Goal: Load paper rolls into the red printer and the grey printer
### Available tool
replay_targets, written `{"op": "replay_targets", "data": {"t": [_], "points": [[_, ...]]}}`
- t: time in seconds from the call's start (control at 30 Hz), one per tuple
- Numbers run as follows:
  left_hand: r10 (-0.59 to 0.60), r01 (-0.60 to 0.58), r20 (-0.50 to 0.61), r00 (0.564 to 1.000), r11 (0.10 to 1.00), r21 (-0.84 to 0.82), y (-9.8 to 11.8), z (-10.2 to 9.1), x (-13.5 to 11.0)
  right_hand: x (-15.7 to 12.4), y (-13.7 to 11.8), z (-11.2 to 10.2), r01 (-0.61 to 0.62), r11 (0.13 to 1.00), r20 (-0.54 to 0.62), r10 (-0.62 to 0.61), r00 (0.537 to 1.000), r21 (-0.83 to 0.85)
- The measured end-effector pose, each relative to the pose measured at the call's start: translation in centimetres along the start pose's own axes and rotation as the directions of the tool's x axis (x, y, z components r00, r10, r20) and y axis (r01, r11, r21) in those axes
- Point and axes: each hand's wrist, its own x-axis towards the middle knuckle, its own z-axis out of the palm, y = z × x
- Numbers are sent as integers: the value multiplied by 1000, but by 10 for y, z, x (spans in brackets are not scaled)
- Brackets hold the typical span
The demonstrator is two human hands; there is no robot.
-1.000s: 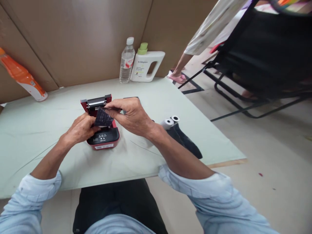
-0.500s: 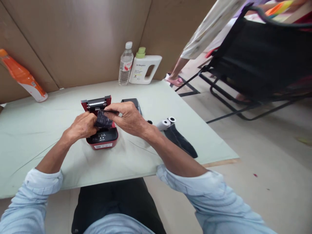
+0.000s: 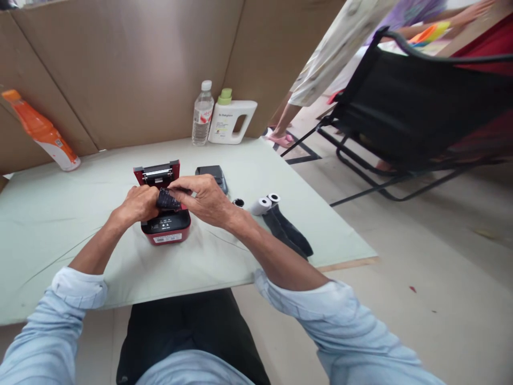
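A small red-and-black printer (image 3: 170, 233) stands on the table, its lid (image 3: 159, 174) raised. Over its inside hangs a dark, crinkled piece with light print (image 3: 168, 200). My left hand (image 3: 139, 204) is closed at the left side of this piece, its fingertips hidden inside the printer. With thumb and fingers pinched together, my right hand (image 3: 204, 198) grips the piece's upper right edge. What exactly the piece is, I cannot tell.
Behind my right hand lies a dark grey device (image 3: 215, 175). White paper rolls (image 3: 262, 206), a small black round thing (image 3: 239, 203) and a black cloth-like strip (image 3: 286, 230) lie rightward. Bottles (image 3: 203, 115) line the cardboard wall. A black folding chair (image 3: 417, 101) and a person stand beyond.
The dark piece sits slightly lower and flatter over the printer, and my right hand has come down a little with it. The whole view has shifted slightly.
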Motion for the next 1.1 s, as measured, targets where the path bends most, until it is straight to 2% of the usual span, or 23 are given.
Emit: {"op": "replay_targets", "data": {"t": [0.13,0.2,0.27,0.3,0.37,0.47,0.5,0.53,0.67,0.77,0.87,1.1], "points": [[92,-107,-80,993,971,-212,-15,6,-2,-3,-4,-2,9,1000,-23,-10,1000,-17],[172,-206,-124,977,906,-370,-24,9,-8,-5,-6,-2,12,1000,-30,-13,999,-22],[194,-280,-220,956,824,-492,-33,12,-18,-10,-11,-1,23,999,-36,-24,999,-28],[163,-296,-283,945,794,-530,-37,14,-23,-13,-13,0,34,999,-42,-35,998,-37],[16,-282,-416,909,759,-587,-44,18,-32,-22,-18,4,59,995,-54,-63,997,-74],[-259,-227,-560,787,722,-654,-52,26,-33,-41,-25,17,114,977,-39,-123,992,-181],[-309,-226,-581,753,707,-670,-55,28,-30,-48,-27,23,136,965,-27,-145,989,-223],[-328,-237,-588,740,690,-684,-57,29,-25,-55,-28,29,154,951,-15,-164,986,-269],[-223,-308,-550,804,635,-709,-64,34,-7,-79,-26,51,173,909,-8,-190,982,-380],[-189,-344,-554,811,611,-713,-64,38,-9,-89,-24,61,144,901,-21,-167,986,-409],[-148,-394,-572,807,586,-708,-59,45,-25,-95,-24,67,143,892,-57,-185,981,-430],[-24,-435,-581,814,638,-636,-48,62,-71,-98,-23,73,132,894,-81,-183,980,-428]]}}
